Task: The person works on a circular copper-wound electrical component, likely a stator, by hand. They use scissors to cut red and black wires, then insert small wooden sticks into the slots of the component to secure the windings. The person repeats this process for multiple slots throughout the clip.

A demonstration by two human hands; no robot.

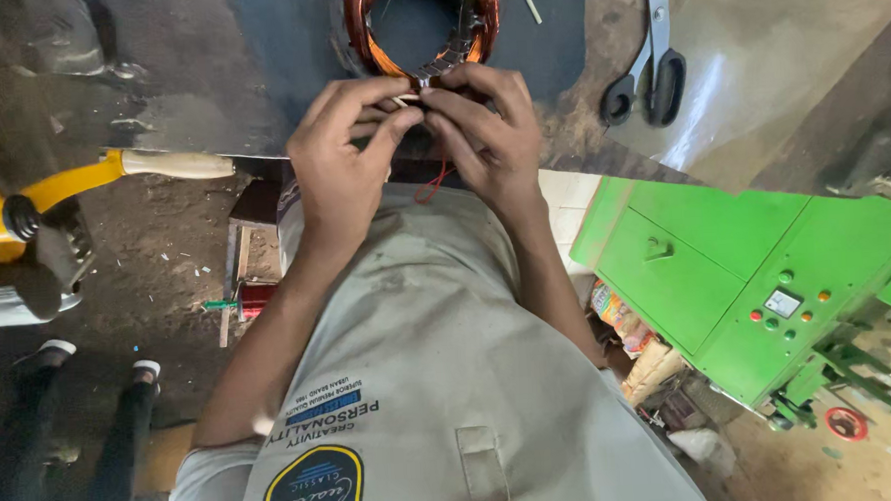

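We are working both hands together at the near rim of the copper coil (366, 29), which is sitting at the desk (208, 81) edge. Left hand (346, 160) and right hand (485, 129) are pinching a small pale strip (407, 100) between fingertips, touching each other. A thin red wire (433, 186) is hanging below. To do this well we are probably keeping the grip tight, close to the winding, moving slowly so turns are not snagging. Scissors (648, 71) are lying well apart, to the right.
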